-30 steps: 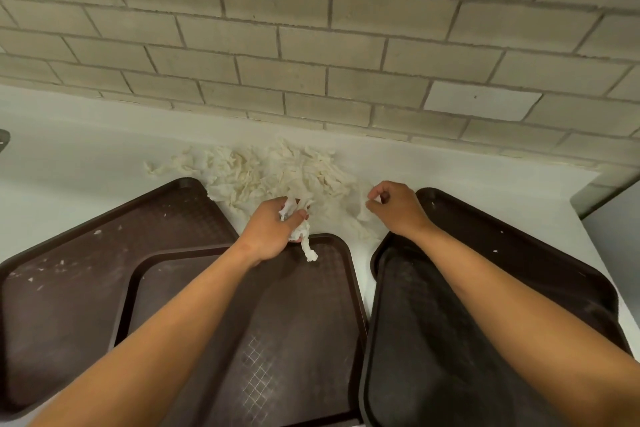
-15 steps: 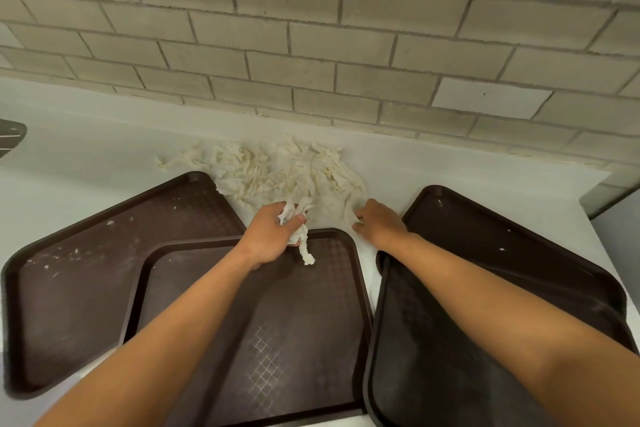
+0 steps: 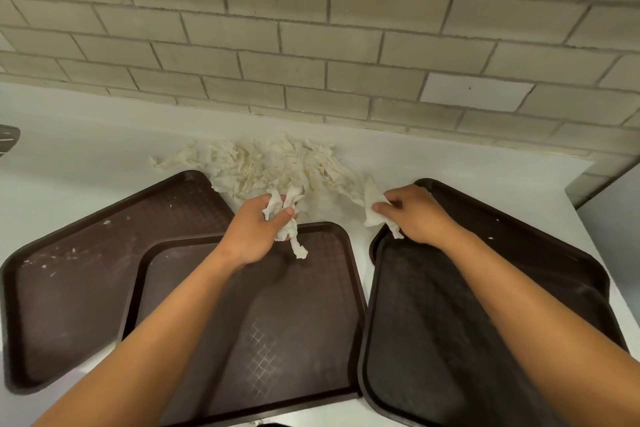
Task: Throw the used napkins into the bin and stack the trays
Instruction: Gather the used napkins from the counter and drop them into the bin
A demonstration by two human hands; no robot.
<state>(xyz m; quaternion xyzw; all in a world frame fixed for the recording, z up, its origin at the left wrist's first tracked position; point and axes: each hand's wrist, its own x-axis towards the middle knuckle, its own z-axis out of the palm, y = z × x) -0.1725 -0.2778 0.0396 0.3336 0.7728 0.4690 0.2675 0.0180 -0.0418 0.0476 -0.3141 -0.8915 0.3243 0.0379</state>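
A heap of torn, crumpled white napkins (image 3: 277,166) lies on the white counter (image 3: 86,149), just beyond both hands and against the foot of the brick wall (image 3: 311,28). The left hand (image 3: 258,232) has its fingers curled round a bunch of napkin scraps (image 3: 287,218), one strip dangling below the fist over the middle tray (image 3: 277,340). The right hand (image 3: 414,215) pinches another napkin piece (image 3: 374,201) between thumb and fingers, just to the right of the heap. Under the left forearm the middle tray overlaps a second brown tray (image 3: 76,270) lying further left, which is flecked with white crumbs. Under the right hand and forearm two more brown trays lie askew, the near tray (image 3: 433,340) on top of the far tray (image 3: 536,236). At the far left edge a dark object is only partly seen.
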